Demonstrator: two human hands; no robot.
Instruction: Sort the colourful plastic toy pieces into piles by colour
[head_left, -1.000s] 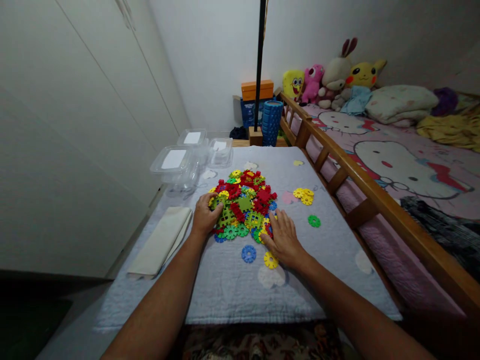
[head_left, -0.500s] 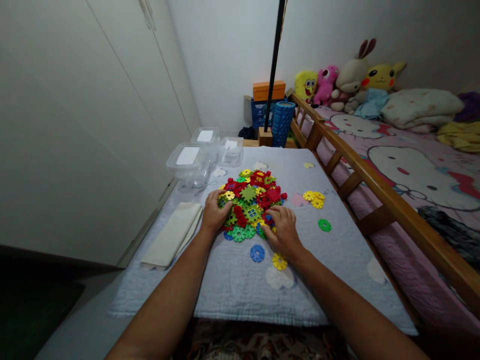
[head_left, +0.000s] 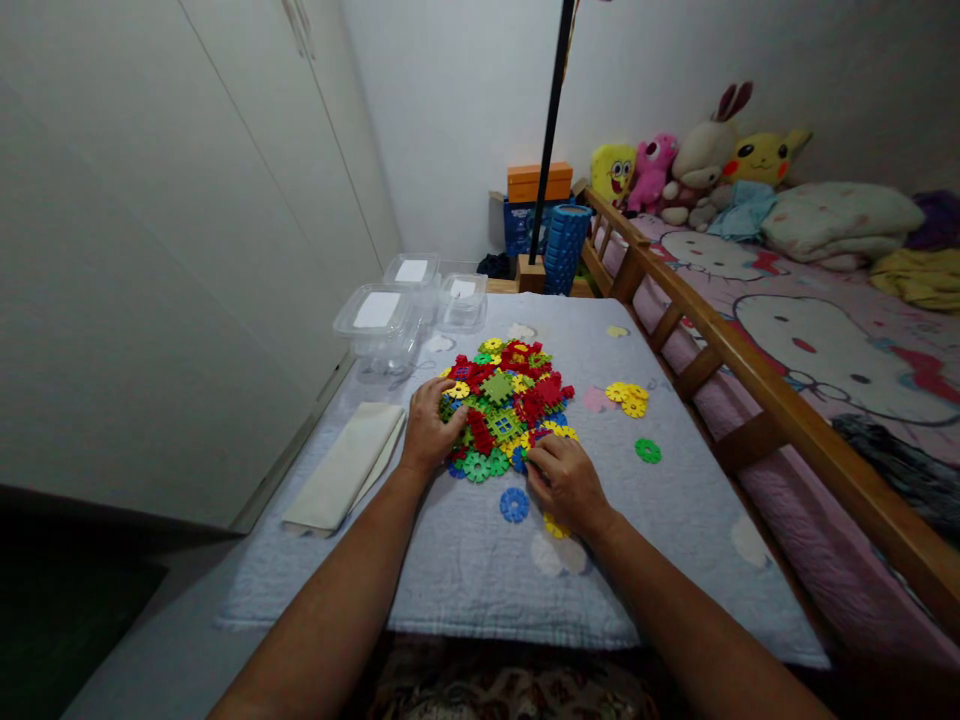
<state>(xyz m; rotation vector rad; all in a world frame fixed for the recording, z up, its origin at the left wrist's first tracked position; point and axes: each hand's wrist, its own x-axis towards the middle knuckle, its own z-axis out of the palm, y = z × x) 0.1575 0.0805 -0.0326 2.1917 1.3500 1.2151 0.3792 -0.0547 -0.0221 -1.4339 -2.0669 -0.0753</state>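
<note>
A heap of plastic interlocking toy pieces (head_left: 496,388), red, green, yellow and blue, lies on the cloth-covered table. Some are square, others are notched discs. My left hand (head_left: 433,425) rests against the heap's left side, thumb and fingers apart. At the front right edge of the heap, my right hand (head_left: 566,478) has its fingers curled and closed together over the pieces; what is in the fingertips is hidden. A blue notched disc (head_left: 514,505) lies just in front of the heap. A yellow notched disc (head_left: 555,526) shows partly from under my right hand.
Yellow discs (head_left: 628,397) and a green disc (head_left: 648,451) lie to the right. On the left are a folded cream cloth (head_left: 346,465) and clear lidded containers (head_left: 376,325). A wooden bed rail (head_left: 720,385) runs along the right side; a black pole (head_left: 550,130) stands behind.
My right hand has drawn slightly down and toward me, its fingers curling in closer. Yellow pieces now show above its fingers. My left hand has stayed nearly in place.
</note>
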